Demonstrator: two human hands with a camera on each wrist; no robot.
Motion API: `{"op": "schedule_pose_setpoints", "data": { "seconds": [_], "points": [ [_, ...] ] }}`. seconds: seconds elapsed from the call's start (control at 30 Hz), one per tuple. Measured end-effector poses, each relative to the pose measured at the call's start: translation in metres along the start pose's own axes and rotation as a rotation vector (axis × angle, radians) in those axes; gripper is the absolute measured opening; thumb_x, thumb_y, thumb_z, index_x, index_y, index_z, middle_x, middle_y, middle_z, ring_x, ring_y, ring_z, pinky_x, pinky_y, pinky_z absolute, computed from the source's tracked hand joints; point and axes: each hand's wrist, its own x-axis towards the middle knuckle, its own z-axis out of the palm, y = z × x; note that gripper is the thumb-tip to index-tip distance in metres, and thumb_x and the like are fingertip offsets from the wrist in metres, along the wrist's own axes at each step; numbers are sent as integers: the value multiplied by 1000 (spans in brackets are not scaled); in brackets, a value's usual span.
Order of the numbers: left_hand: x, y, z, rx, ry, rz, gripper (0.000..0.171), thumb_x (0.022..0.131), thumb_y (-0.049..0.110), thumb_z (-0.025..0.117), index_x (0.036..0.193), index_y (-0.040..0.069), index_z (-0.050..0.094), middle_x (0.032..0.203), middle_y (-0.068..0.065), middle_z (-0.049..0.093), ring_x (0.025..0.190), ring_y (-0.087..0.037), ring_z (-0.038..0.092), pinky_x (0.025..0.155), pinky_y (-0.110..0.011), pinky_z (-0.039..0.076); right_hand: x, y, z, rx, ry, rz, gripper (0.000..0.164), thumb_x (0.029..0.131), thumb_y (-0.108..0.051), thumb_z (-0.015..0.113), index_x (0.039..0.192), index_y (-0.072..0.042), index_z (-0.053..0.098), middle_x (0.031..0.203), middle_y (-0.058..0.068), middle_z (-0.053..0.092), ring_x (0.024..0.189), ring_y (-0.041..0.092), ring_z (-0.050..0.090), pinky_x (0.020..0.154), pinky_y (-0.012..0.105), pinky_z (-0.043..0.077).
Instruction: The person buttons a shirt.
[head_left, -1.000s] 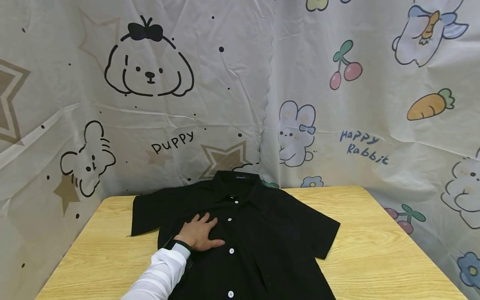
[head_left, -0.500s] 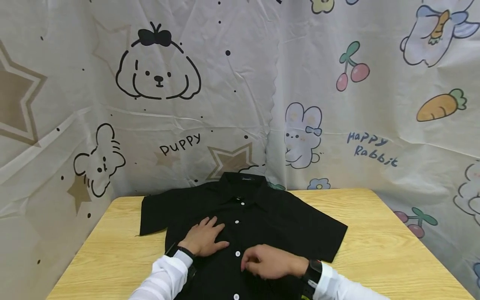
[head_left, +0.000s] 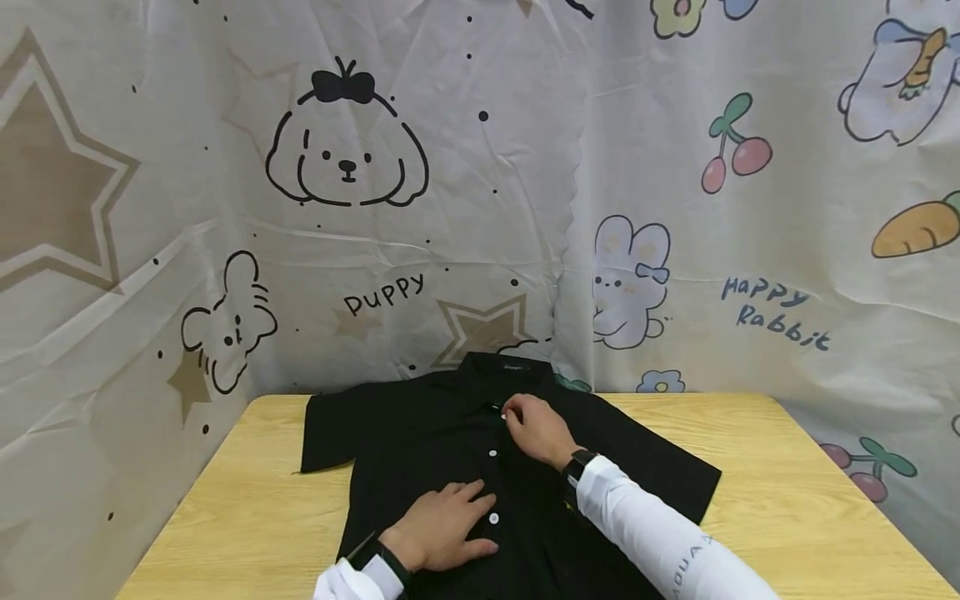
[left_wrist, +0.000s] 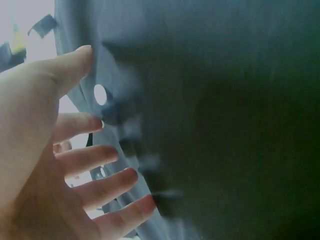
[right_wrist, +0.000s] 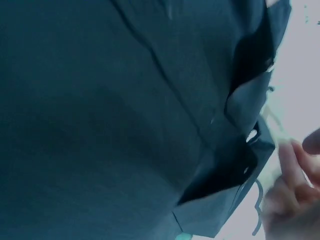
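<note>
A black short-sleeved button-up shirt [head_left: 420,433] lies face up with its collar [head_left: 513,371] at the far side. White buttons [head_left: 493,518] run down its front. My left hand [head_left: 446,529] rests on the chest left of the buttons, fingers spread; the left wrist view shows the fingertips [left_wrist: 131,175] along the cloth. My right hand [head_left: 538,429] is by the top button, just below the collar, with fingers loosely bent. In the right wrist view those fingers [right_wrist: 289,162] are beside the collar opening, with nothing visible between them.
The shirt lies on a light wooden table [head_left: 247,492], with bare wood on both sides. Behind the far edge hangs a white curtain [head_left: 465,208] printed with cartoon animals, stars and fruit. The lower end of the shirt runs past the bottom of the head view.
My right hand has come in from the right and moved up the shirt to the collar. The left hand has slid slightly nearer, still spread on the cloth. The head view has shifted left.
</note>
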Motion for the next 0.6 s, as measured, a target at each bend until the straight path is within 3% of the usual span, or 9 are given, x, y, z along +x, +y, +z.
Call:
{"op": "schedule_pose_setpoints", "data": {
  "seconds": [0.17,0.33,0.5,0.6],
  "points": [
    [-8,6,4,72,-26,35,62,89,61,52,135,20,55,137,-4,50,118,-22,51,86,-39,49,25,3,11,-140,78,10,14,93,-18,59,97,-11,70,99,5,64,92,24,56,79,40,47],
    [-16,8,7,134,-40,46,64,87,65,52,136,22,53,136,-1,50,118,-20,51,86,-39,49,40,6,24,-216,54,8,24,94,-31,60,97,-10,71,95,5,66,89,27,53,78,42,45],
    [-20,10,10,159,-14,53,66,87,65,52,138,23,51,137,0,50,121,-20,48,87,-37,48,51,6,34,-251,1,111,40,93,-47,56,100,-11,73,91,5,68,88,28,59,79,44,46],
    [-22,10,12,196,32,62,65,87,65,52,136,22,53,136,0,51,121,-20,49,87,-34,48,56,4,39,-274,-37,150,40,91,-48,58,100,-12,74,94,5,69,88,28,62,81,45,46]
  ]
}}
